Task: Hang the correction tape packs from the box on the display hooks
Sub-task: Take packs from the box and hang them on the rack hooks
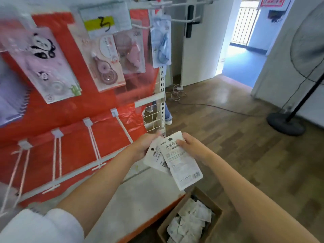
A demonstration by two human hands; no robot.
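Bare white wire display hooks (93,142) jut from the red-backed rack. The left hand (142,144) grips a white flat pack (154,158); the right hand (192,146) pinches a white card pack (182,162), its print blurred. Below sits the open brown cardboard box (177,218) of packs on open wooden floor (245,137).

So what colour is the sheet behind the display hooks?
Red-orange plastic sheet, clearest in the head view.
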